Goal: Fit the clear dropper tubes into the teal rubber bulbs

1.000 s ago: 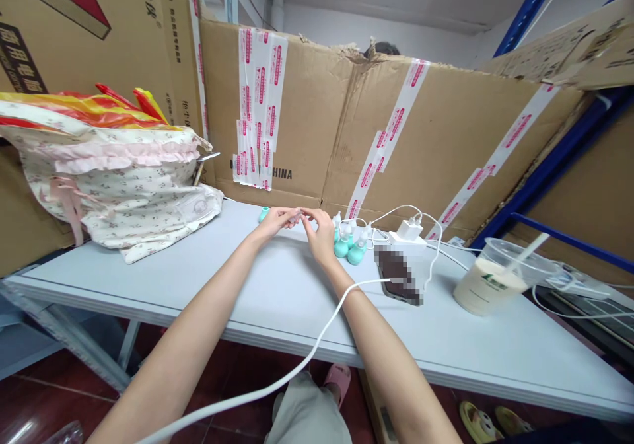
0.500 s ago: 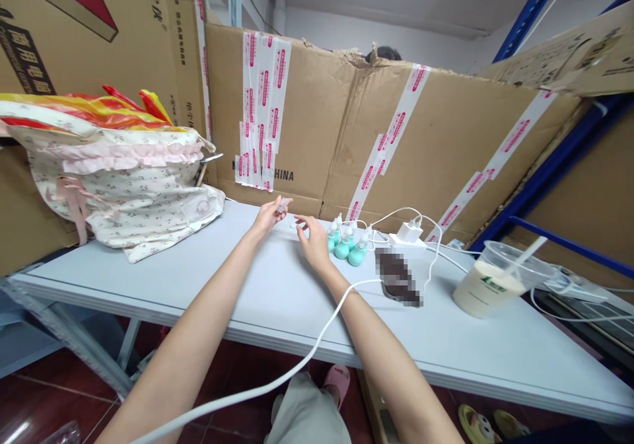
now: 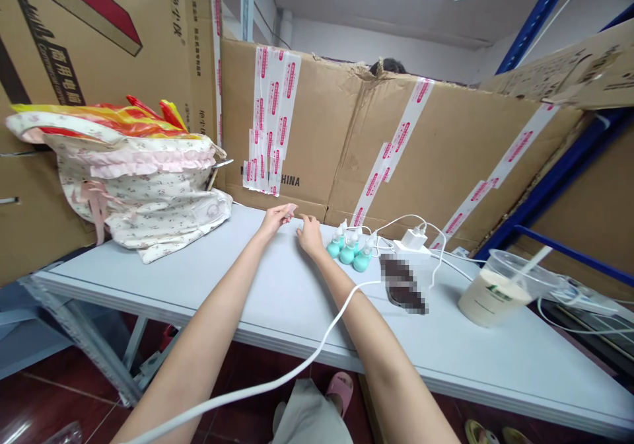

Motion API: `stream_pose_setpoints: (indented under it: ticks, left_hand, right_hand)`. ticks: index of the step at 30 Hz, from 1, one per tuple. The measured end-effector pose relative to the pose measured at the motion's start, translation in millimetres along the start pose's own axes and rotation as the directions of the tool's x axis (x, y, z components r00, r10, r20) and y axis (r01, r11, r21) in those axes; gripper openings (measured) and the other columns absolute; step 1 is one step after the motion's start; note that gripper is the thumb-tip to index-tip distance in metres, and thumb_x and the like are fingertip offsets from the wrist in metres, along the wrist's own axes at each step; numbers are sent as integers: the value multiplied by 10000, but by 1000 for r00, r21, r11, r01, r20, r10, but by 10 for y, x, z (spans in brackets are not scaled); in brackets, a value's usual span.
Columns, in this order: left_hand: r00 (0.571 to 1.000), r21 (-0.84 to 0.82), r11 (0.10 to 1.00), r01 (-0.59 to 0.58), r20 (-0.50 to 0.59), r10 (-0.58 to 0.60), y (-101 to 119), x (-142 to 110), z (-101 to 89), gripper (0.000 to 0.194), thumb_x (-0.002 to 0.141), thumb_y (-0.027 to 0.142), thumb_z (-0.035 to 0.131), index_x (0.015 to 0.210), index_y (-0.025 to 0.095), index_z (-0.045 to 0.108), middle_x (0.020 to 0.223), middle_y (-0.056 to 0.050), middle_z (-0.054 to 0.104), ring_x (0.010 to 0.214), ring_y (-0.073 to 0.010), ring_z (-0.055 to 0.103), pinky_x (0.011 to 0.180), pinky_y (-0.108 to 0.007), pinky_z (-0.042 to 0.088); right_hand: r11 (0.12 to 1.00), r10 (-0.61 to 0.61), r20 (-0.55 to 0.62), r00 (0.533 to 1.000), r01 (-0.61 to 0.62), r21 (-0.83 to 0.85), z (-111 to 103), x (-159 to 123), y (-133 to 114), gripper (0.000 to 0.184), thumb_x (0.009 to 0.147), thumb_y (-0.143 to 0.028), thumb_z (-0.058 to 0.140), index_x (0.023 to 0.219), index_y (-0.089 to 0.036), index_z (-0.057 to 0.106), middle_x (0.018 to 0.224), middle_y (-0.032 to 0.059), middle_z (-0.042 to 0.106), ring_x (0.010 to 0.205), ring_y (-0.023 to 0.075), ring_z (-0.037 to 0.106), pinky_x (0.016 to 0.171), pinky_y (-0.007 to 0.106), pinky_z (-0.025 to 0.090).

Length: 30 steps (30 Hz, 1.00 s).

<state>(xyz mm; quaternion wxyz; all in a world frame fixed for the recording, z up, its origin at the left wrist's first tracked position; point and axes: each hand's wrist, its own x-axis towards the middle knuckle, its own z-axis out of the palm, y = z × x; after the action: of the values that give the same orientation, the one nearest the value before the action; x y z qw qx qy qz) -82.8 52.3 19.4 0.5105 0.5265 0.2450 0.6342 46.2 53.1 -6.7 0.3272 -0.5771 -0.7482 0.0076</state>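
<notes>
My left hand (image 3: pixel 276 221) is over the back part of the grey table (image 3: pixel 277 279), fingers closed in a pinch. A small translucent, pale pink pointed piece (image 3: pixel 292 209) sticks out from its fingertips. Just to the right is my right hand (image 3: pixel 311 236), its fingers bent inward around something small and whitish that is too small to make out. The two hands are close but apart. Beside the right hand, several teal squeeze bulbs (image 3: pixel 348 254) with clear pointed nozzles stand upright in a cluster.
A white cable (image 3: pixel 297 368) crosses over my right forearm to a blurred dark object (image 3: pixel 403 285). A white charger (image 3: pixel 413 238) stands behind it. To the right is a plastic drink cup (image 3: pixel 490 298) with a straw. A floral cloth bag (image 3: pixel 148 193) sits left; cardboard (image 3: pixel 317 120) walls the back.
The view has shifted slightly, so everything sits a little lower and further right. My right fingers have curled in more. The left hand still pinches the translucent piece.
</notes>
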Motion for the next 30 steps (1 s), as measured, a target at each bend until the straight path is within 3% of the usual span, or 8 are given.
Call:
stream_pose_setpoints:
  ticks: [4,8,12,18,24,30]
  left_hand:
    - [999,-25,998,50,-9,-51,25,-17,16,386,666,431,646,844,88,661,598,-11,528,500,-54,415,463,-200,283]
    - [999,-5,999,38,-12,-38,17,5,10,408,663,462,639,819,86,657,585,-3,510,492,-47,401,461,-196,276]
    - [1000,51,999,10,-12,-9,-21,32,-8,400,654,459,645,796,86,657,572,-1,516,475,-49,393,460,-207,267]
    - [999,94,995,-16,30,14,-38,6,-6,387,637,441,665,811,96,669,597,-6,536,504,-58,402,491,-216,286]
    - [999,69,997,43,22,-44,-50,-34,27,409,676,450,636,869,91,668,605,-5,513,521,-54,415,494,-198,286]
    - [992,139,986,88,83,-100,-86,-72,84,407,671,458,632,832,86,671,610,-14,513,531,-64,409,495,-201,288]
  right_hand:
    - [996,39,149,988,-26,-90,46,127,-54,310,763,-73,466,1042,-151,576,1013,148,580,959,232,547,817,339,405]
    - [996,5,139,990,8,-93,44,80,-62,258,775,-25,414,864,-146,623,942,157,602,879,233,582,762,340,423]
    - [998,-63,48,997,64,-2,-27,-42,-36,219,769,-64,468,885,-163,626,936,119,615,861,209,583,755,323,432]
    - [916,-120,-182,976,180,359,-342,-330,-48,133,757,-167,553,846,-157,652,822,61,656,748,151,589,716,268,452]
    - [837,29,-292,956,136,529,-652,-598,-19,137,745,-236,571,815,-156,658,824,55,663,701,134,585,643,242,464]
    - [792,119,-332,936,112,600,-709,-574,62,182,752,-296,549,834,-159,637,853,62,650,743,142,582,633,243,469]
